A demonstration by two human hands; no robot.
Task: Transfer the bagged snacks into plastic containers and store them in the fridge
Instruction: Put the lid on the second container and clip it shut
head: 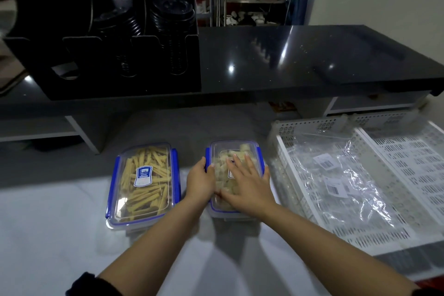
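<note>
Two clear plastic containers with blue clip lids stand side by side on the white counter. The left container (144, 182) holds yellow stick snacks and its lid is on. The right container (234, 149) holds pale chunky snacks. My right hand (247, 180) lies flat on its lid with the fingers spread. My left hand (200, 180) rests against that container's left edge, its thumb curled onto the lid by the blue clip. Empty clear plastic bags (336, 175) with barcode labels lie in the white tray at the right.
The white perforated tray (396, 223) fills the right side of the counter. A glossy black raised counter (288, 60) runs across behind. On it at the left stands a black organizer (115, 38) with stacked cup lids. A metal cart with dishes stands far back.
</note>
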